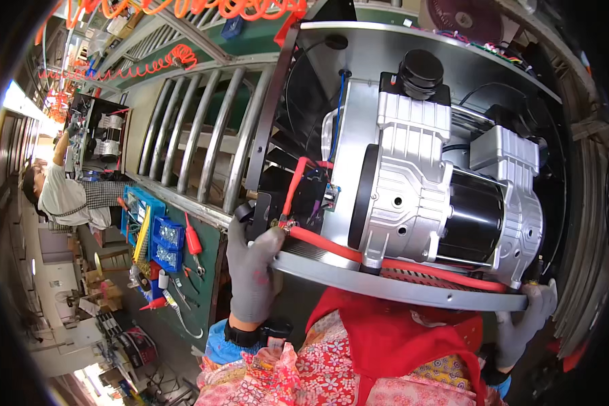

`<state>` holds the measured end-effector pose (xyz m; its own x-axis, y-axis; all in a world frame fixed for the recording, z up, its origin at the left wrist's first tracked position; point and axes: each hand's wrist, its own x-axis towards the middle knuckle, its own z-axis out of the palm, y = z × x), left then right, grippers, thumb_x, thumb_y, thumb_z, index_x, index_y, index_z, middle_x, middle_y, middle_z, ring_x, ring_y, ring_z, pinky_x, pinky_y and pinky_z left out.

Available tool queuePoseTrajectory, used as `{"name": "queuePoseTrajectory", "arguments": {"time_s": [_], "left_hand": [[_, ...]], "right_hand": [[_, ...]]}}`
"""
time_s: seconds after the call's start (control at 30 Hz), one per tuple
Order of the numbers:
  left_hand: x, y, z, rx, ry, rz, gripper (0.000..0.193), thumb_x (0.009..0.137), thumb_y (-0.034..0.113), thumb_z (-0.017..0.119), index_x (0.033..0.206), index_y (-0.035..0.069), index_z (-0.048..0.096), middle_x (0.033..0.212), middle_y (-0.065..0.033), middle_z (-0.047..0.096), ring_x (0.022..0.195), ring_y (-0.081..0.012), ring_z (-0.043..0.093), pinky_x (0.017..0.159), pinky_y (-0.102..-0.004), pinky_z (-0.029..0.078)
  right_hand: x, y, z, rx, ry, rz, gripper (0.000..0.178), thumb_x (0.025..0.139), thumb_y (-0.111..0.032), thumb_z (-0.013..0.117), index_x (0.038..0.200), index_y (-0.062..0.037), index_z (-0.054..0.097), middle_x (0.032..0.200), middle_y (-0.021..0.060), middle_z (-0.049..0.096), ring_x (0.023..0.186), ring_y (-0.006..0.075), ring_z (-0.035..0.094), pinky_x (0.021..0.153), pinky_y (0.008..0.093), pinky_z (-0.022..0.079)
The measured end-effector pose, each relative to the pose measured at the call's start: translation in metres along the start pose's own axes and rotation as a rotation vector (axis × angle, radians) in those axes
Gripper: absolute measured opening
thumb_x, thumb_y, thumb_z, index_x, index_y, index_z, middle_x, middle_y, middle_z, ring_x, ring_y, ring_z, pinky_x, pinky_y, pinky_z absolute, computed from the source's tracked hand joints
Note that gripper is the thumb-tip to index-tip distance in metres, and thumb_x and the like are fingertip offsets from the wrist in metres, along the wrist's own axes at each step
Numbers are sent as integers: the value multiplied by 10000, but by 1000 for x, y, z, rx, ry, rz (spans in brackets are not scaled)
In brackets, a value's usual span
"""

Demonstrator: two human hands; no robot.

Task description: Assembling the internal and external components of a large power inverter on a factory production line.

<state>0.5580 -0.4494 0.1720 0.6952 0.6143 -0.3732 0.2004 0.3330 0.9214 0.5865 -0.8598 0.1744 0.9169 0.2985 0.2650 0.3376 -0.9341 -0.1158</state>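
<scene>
An open grey metal casing (pixel 399 283) fills the right half of the view. Inside sits a silver air compressor pump (pixel 406 183) with a black motor body (pixel 477 211) and a black round air filter (pixel 421 73). A red hose (pixel 423 271) runs along its near side. My left hand (pixel 252 277), in a grey glove, grips the casing's near left corner, its thumb close to a brass fitting (pixel 285 225) on the hose. At the near right corner, my gloved right hand (pixel 526 321) is closed on the casing's rim. Part of its fingers is hidden beneath the rim.
Left of the casing lies a metal roller conveyor (pixel 199 132). On a green bench (pixel 206 298) are blue bins of screws (pixel 167 243), a red-handled tool (pixel 193 235) and several others. Further left, a person (pixel 71 196) stands by another unit. Orange coiled air hoses (pixel 176 57) hang above.
</scene>
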Motion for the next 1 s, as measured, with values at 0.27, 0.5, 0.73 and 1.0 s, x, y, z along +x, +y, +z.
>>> {"name": "queuePoseTrajectory", "arguments": {"time_s": [0.27, 0.5, 0.73, 1.0], "left_hand": [[16, -12, -8, -181, -85, 214, 650, 857, 185, 586, 1397, -53, 314, 1155, -124, 553, 1015, -176, 574, 881, -305, 473], [40, -26, -33, 790, -72, 1008, 241, 912, -6, 489, 1130, -32, 588, 1173, -195, 612, 1064, -325, 613, 930, -368, 471], [48, -48, -40, 747, -13, 1199, 317, 829, -6, 547, 1135, -16, 628, 1086, -137, 654, 974, -236, 646, 827, -331, 511], [20, -57, -53, -228, -225, 363, 304, 920, 182, 488, 1106, 19, 664, 934, -56, 700, 814, -173, 685, 660, -295, 558]], "right_hand": [[-3, 3, 3, -8, 40, -39, 630, 848, -591, 602, 1056, 2, 554, 1017, 163, 531, 1043, 366, 508, 1078, 596, 303], [0, -2, 2, -23, 119, -103, 534, 811, -451, 630, 1064, 15, 566, 976, 171, 543, 988, 373, 528, 1066, 562, 323], [-8, 4, 6, 44, 262, -135, 472, 671, -298, 729, 1047, -45, 597, 956, 152, 588, 962, 361, 562, 933, 461, 400], [-43, -13, -14, 48, 351, -173, 391, 563, -231, 758, 877, -84, 577, 799, 103, 541, 774, 318, 532, 748, 432, 394]]}}
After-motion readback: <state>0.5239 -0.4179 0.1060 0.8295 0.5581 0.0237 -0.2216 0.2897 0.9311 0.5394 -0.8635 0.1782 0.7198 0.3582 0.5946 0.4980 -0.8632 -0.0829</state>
